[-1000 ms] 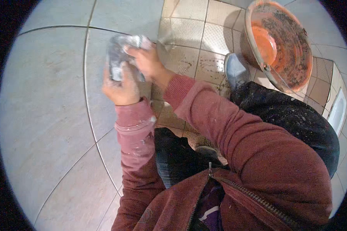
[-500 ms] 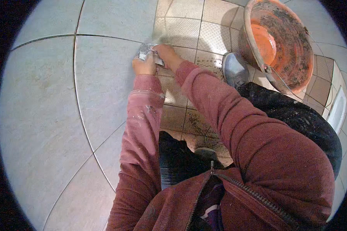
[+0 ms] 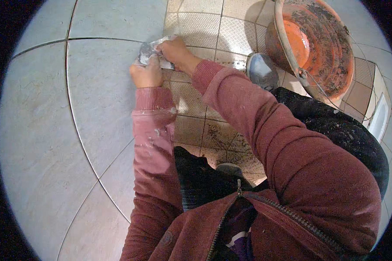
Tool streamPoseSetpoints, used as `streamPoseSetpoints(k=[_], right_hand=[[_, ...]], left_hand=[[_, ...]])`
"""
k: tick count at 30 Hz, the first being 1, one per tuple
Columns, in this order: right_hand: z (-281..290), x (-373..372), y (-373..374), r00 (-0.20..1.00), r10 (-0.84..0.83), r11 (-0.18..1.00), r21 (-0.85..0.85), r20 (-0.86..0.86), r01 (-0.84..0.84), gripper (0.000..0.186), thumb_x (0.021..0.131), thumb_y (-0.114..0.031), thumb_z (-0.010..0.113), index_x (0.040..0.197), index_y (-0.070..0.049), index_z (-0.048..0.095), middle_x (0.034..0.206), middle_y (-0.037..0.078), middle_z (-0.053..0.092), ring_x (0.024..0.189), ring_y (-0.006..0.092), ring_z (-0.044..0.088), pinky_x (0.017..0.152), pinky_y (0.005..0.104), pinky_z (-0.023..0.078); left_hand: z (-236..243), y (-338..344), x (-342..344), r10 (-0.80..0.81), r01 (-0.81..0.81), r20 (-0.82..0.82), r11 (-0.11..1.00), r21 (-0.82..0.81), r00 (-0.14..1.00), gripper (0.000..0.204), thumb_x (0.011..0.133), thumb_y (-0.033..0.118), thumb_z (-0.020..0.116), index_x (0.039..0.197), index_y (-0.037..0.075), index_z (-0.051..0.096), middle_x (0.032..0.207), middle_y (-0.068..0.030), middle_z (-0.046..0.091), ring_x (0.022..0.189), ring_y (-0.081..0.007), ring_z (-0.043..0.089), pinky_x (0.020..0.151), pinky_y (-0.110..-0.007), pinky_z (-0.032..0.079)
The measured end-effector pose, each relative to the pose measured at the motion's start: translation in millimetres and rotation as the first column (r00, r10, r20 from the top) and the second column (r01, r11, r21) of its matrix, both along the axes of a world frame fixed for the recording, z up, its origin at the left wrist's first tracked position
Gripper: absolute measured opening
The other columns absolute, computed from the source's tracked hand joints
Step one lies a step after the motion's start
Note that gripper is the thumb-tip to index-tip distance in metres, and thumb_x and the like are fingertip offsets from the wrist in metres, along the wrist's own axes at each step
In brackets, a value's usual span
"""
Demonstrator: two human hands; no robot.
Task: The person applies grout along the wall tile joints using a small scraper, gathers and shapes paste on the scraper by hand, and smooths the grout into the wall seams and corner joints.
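Observation:
Both my hands grip a small flat piece, whitish and grey with a smeared surface (image 3: 149,48); its exact kind I cannot make out. My left hand (image 3: 146,75) holds its near side, thumb pressed on top. My right hand (image 3: 176,51) pinches it from the right, fingers closed. The piece lies against or just over the edge where a large pale blue-grey tile (image 3: 104,82) borders the small beige textured tiles (image 3: 196,30). Most fingertips are hidden behind the piece and by my hands.
To the right, a dirty orange bucket (image 3: 287,52) with a wire handle stands close to my shoe (image 3: 262,69). Dark crumbs and specks (image 3: 217,134) lie on the beige tiles between my legs. A white framed panel (image 3: 379,118) shows at the far right.
The view has shifted, so hands, tiles and bucket appear farther left. Both hands keep their grip, staying near the same tile edge, and more of the flat piece shows.

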State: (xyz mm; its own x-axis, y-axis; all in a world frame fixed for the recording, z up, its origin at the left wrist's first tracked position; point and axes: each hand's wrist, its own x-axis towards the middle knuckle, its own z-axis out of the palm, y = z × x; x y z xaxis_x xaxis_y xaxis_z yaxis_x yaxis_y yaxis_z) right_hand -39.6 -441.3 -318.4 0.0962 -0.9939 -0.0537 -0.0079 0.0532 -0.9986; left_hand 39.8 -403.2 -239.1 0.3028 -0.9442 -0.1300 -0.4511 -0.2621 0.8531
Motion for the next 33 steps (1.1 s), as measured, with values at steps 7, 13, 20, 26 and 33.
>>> streamPoseSetpoints(k=[7, 13, 20, 26, 33], right_hand=[[28.2, -7.2, 0.3, 0.898, 0.14, 0.985, -0.036, -0.418, -0.17, 0.017, 0.074, -0.011, 0.047, 0.078, -0.004, 0.062, 0.078, 0.018, 0.061, 0.071, 0.0323, 0.06, 0.067, 0.0431, 0.047], [65.9, -2.3, -2.2, 0.906, 0.093, 0.995, -0.002, -0.414, -0.103, 0.017, 0.078, -0.014, 0.048, 0.081, -0.005, 0.063, 0.072, 0.014, 0.06, 0.067, 0.0273, 0.059, 0.068, 0.0348, 0.045], [73.6, 12.0, 42.4, 0.858, -0.156, 0.966, 0.258, 0.489, 0.029, 0.022, 0.078, -0.016, 0.054, 0.089, 0.001, 0.061, 0.081, 0.011, 0.061, 0.071, 0.0187, 0.057, 0.066, 0.0311, 0.045], [14.9, -3.1, 37.7, 0.836, -0.402, 0.71, 0.704, 0.374, 0.026, 0.024, 0.078, -0.016, 0.052, 0.089, 0.004, 0.059, 0.078, 0.013, 0.06, 0.066, 0.0205, 0.057, 0.055, 0.0337, 0.046], [-25.4, -5.1, 4.3, 0.919, -0.233, 0.682, 0.727, 0.318, -0.079, 0.021, 0.076, -0.017, 0.057, 0.082, 0.003, 0.056, 0.079, 0.013, 0.057, 0.065, 0.0233, 0.056, 0.054, 0.0382, 0.046]], left_hand=[[16.1, -0.4, 4.4, -0.013, 0.011, 0.042, 0.999, 0.046, 0.999, 0.016, 0.07, 0.006, 0.062, 0.08, -0.006, 0.061, 0.07, -0.0075, 0.061, 0.058, -0.0124, 0.055, 0.05, -0.026, 0.043], [49.4, -2.3, 4.3, -0.004, 0.01, 0.326, 1.0, -0.016, 0.945, 0.017, 0.071, 0.006, 0.061, 0.083, -0.007, 0.06, 0.07, -0.0081, 0.061, 0.055, -0.0119, 0.055, 0.045, -0.026, 0.041], [55.7, 35.3, 4.9, 0.088, -0.085, 0.06, 0.995, -0.05, 0.994, 0.027, 0.072, 0.014, 0.064, 0.088, -0.006, 0.059, 0.077, -0.0109, 0.062, 0.065, -0.0137, 0.058, 0.057, -0.027, 0.046], [13.6, 26.8, -14.6, -0.063, 0.028, 0.168, 0.979, 0.203, 0.984, 0.021, 0.066, 0.009, 0.056, 0.081, -0.005, 0.06, 0.072, -0.0122, 0.062, 0.064, -0.0167, 0.059, 0.058, -0.031, 0.045], [-21.8, -10.7, -6.7, 0.064, -0.063, -0.002, 0.98, 0.19, 0.998, 0.023, 0.066, 0.013, 0.062, 0.074, -0.008, 0.06, 0.067, -0.0132, 0.06, 0.057, -0.0169, 0.056, 0.049, -0.031, 0.043]])
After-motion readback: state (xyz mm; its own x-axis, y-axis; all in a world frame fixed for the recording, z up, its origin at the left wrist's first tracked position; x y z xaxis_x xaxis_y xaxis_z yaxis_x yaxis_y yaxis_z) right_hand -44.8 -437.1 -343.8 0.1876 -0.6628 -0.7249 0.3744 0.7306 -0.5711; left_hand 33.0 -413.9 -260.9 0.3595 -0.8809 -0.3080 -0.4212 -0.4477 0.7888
